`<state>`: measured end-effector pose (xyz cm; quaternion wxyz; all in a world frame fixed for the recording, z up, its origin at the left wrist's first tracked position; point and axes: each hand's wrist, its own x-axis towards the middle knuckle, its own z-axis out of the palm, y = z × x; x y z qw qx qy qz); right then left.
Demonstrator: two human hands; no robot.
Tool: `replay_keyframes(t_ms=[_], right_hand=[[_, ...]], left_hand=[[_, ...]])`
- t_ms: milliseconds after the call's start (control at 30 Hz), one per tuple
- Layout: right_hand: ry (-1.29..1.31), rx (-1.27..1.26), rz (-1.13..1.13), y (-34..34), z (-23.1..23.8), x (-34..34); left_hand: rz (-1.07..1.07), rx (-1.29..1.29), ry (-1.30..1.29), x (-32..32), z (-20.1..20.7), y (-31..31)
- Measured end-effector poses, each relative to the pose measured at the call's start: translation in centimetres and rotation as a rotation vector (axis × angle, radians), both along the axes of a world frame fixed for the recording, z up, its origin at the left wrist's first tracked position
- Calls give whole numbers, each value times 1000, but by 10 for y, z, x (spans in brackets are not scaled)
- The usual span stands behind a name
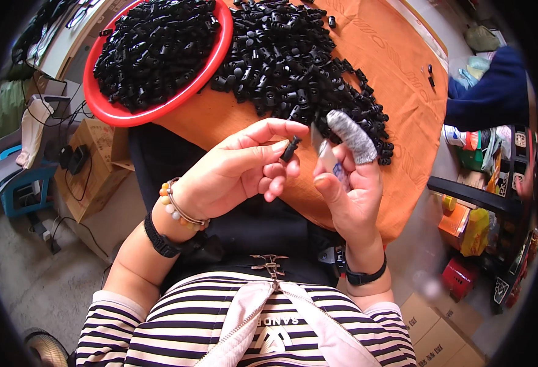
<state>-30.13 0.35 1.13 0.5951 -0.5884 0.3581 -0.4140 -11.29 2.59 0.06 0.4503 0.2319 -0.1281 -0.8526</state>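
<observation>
Black plastic piece [290,149] sits pinched in left hand [235,162]; right hand [359,186] grips thin pale tool [326,154]; red basin [113,113], eleven o'clock.

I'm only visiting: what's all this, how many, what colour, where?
Cloth: one, orange, upper centre
Small parts: many, black, heaped on cloth
Basin: one, red, upper left, holding more
Box: one, brown, left
Bag: one, yellow, right
Cartons: count unclear, brown, lower right
Held part: one, black, in the left hand
Flat piece: one, pale, in the right hand
Finger cover: one, grey, on right hand
Left hand: one, bare, centre
Right hand: one, partly covered, centre
</observation>
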Motion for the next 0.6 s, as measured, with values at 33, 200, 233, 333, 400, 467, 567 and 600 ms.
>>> replay_keyframes(t_ms=[33,200,233,333,400,467,567,600], right_hand=[[-54,44,56,0,2,-1],[35,-25,119,3,-1,-3],[25,21,72,5,0,0],[104,20,106,3,1,-1],[111,39,107,4,-1,-1],[116,58,107,4,-2,-1],[96,61,112,5,-1,0],[73,90,122,6,-1,1]], left_hand=[[3,1,-1,0,1,0],[55,41,-71,0,0,1],[55,42,-71,1,-2,1],[32,-23,-5,4,-8,2],[38,2,-44,3,-5,2],[33,-7,-50,3,-4,2],[30,-20,-49,4,-5,3],[32,-24,-43,4,-6,3]])
